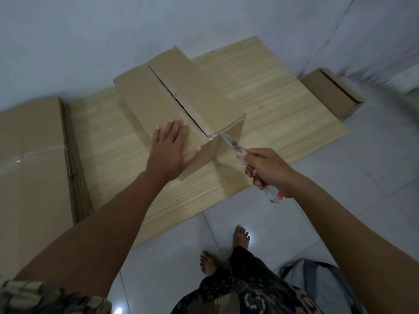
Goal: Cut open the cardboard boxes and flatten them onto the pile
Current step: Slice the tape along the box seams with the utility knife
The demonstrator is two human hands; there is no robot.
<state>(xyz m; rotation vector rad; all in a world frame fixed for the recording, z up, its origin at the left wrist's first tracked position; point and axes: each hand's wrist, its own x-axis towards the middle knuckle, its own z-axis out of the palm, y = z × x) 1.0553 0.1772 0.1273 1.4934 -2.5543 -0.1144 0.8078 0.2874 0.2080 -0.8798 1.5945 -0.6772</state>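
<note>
While pale grey glossy floor tiles (283, 223) and a plain blue-grey wall (68, 41) frame the scene, a light wood-grain rectangular board (272, 98) is seen laid flat on the floor. On the board stands a closed brown corrugated cardboard box (147, 103), its top seam already slit along most of its length and a scrap of clear tape left at the near edge. The box top is pressed by the left hand (169, 148), fingers straight and spread, thumb hooked over the near edge. A clear-handled utility knife (238, 148) is gripped in the curled fingers of the right hand (269, 171), its blade tip set at the taped end of the seam. A pile of flattened brown cardboard (34, 159) is seen at left, beside the board. A second small brown box (333, 91) sits by the wall at right, blurred. Bare feet and patterned dark fabric are seen below.
</note>
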